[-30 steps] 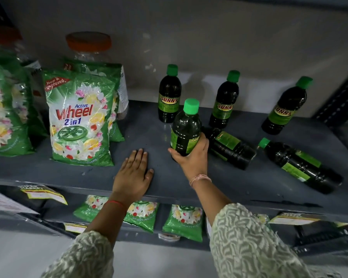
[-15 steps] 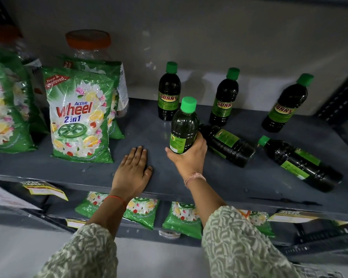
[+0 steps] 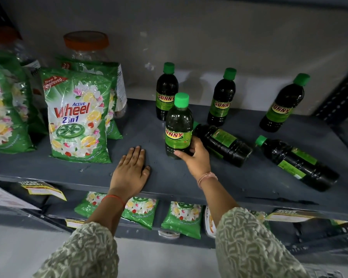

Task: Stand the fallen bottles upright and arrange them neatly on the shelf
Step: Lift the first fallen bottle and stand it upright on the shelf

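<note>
Your left hand [image 3: 131,169] lies flat, palm down, fingers extended and close together, thumb spread to the side; a red thread circles that wrist. Your right hand [image 3: 195,157] is curled in a grasp, thumb forward on the near side, fingers wrapped round the far side; a pink band sits at that wrist. Both forearms reach forward from patterned sleeves.

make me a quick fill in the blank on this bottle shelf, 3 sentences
1. The right hand grips an upright bottle whose cap is coloured ____.
2. The number of bottles lying on their sides on the shelf is ____.
3. The left hand rests flat on the shelf, holding ____.

Missing words: green; two; nothing
</note>
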Available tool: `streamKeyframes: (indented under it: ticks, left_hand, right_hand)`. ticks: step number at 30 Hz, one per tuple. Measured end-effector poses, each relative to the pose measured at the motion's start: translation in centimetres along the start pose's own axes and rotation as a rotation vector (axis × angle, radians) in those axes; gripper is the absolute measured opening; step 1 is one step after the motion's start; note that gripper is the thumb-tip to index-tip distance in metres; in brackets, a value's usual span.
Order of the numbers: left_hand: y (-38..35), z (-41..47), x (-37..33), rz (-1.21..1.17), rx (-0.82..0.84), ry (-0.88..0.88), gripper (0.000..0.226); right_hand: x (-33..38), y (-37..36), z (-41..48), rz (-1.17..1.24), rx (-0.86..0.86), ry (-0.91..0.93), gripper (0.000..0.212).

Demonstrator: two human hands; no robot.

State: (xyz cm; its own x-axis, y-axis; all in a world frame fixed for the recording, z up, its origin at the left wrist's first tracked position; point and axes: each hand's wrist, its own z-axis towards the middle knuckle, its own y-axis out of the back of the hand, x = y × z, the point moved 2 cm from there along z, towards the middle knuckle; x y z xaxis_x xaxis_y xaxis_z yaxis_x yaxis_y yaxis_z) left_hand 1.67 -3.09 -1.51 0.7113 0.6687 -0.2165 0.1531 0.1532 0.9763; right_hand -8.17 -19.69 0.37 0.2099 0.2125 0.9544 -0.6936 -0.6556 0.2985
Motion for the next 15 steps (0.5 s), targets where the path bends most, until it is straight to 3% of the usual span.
streamKeyframes:
  ticks: [3,5,7,9,11,15]
  left_hand:
    - [0.1,0.0,-0.1,-0.004,-0.002,-0.002,0.091]
    - [0.0,0.0,-0.1,-0.003,0.003,0.001,0.091]
    - [0.0,0.0,0.0,-0.004,-0.001,0.004,0.091]
    - [0.0,0.0,0.0,-0.011,-0.005,0.001,0.090]
    - [0.0,-0.1,0.0,-0.016,-0.003,-0.004,0.090]
    - [0.0,-0.1,0.0,-0.012,0.002,-0.001,0.090]
  right_hand:
    - [-0.7,0.5,0.7,0.016,0.163,-0.035,0.064]
    - [-1.0,0.5,0.7,0.044,0.211,-0.029,0.079]
    - [-0.9,0.1,0.8,0.050,0.153,-0.008,0.109]
    - [-0.7,-0.4,0.8,-0.028,0.014,0.026,0.119]
    - [-0.3,-0.8,0.4,-0.071,-0.065,0.042,0.105]
    - [-0.2,-0.5,0.4,-0.068,-0.052,0.009,0.071]
